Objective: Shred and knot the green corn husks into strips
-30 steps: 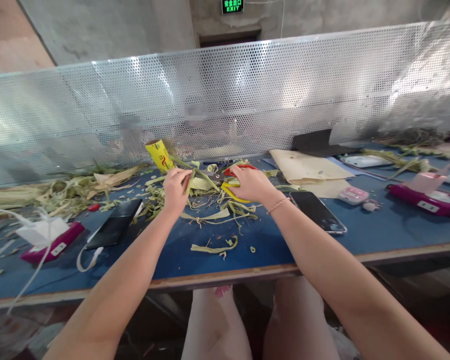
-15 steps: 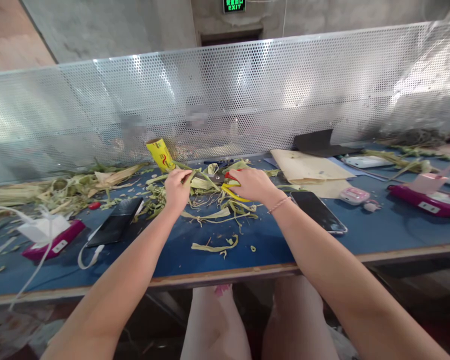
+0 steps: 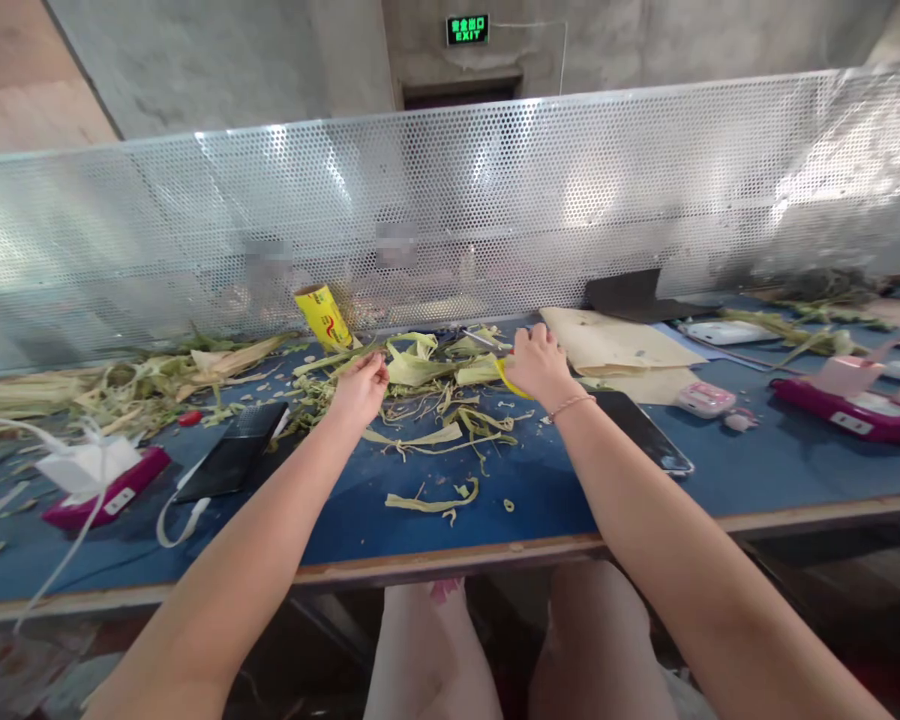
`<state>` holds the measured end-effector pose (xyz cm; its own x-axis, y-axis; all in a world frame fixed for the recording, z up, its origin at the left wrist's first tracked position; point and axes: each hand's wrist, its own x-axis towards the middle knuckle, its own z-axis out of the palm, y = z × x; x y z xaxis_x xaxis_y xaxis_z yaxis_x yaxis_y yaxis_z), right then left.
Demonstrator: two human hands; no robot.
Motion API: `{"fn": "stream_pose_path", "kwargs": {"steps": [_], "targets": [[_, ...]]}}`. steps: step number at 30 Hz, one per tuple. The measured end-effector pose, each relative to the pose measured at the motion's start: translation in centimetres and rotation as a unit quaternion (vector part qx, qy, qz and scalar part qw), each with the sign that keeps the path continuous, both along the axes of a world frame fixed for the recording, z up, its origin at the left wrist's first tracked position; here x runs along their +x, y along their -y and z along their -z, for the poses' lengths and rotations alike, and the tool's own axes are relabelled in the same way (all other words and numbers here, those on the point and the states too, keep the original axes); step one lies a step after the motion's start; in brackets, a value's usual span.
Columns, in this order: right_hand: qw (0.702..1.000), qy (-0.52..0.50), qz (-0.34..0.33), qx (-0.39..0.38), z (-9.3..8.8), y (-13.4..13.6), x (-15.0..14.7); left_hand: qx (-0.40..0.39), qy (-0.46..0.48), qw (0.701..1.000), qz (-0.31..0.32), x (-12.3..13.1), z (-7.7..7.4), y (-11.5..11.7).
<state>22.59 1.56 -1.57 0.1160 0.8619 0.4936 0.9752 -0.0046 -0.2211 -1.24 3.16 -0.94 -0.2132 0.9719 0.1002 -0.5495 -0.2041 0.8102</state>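
Note:
My left hand (image 3: pixel 361 387) is closed in a pinch over the plant scraps, at a pale green husk strip (image 3: pixel 414 371) that shows right by its fingertips. My right hand (image 3: pixel 538 364) grips scissors with a yellow handle (image 3: pixel 511 379). Their blades (image 3: pixel 484 341) point left over the scraps, apart from my left hand. Thin curled fibres and husk pieces (image 3: pixel 420 438) lie below and between the hands. Behind my left hand leans a yellow printed tube (image 3: pixel 324 316).
A black phone (image 3: pixel 234 452) and a purple power strip (image 3: pixel 109 490) with a white charger lie left. On the right are another phone (image 3: pixel 637 430), brown paper (image 3: pixel 607 340), a pink case (image 3: pixel 706 398) and a second power strip (image 3: pixel 847 408). A perforated metal screen (image 3: pixel 435 200) stands behind.
My right hand has moved right with the scissors, away from my left hand. My left hand has shifted slightly down and stays pinched. The view has tilted up a little.

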Motion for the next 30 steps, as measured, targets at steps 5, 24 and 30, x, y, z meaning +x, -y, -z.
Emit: {"fn": "stream_pose_path", "kwargs": {"steps": [5, 24, 30], "targets": [[0.960, -0.105, -0.250, 0.063, -0.1, 0.2, -1.9, 0.008, -0.004, 0.999, 0.047, 0.8, 0.4, 0.7], [0.760, -0.470, -0.442, -0.085, -0.5, 1.0, -5.3, 0.060, -0.190, 0.967, 0.157, 1.3, 0.1, 2.1], [0.767, -0.447, -0.451, -0.095, -0.3, 1.0, -5.5, 0.135, -0.425, 0.888, 0.113, 2.0, 0.2, 2.9]]}}
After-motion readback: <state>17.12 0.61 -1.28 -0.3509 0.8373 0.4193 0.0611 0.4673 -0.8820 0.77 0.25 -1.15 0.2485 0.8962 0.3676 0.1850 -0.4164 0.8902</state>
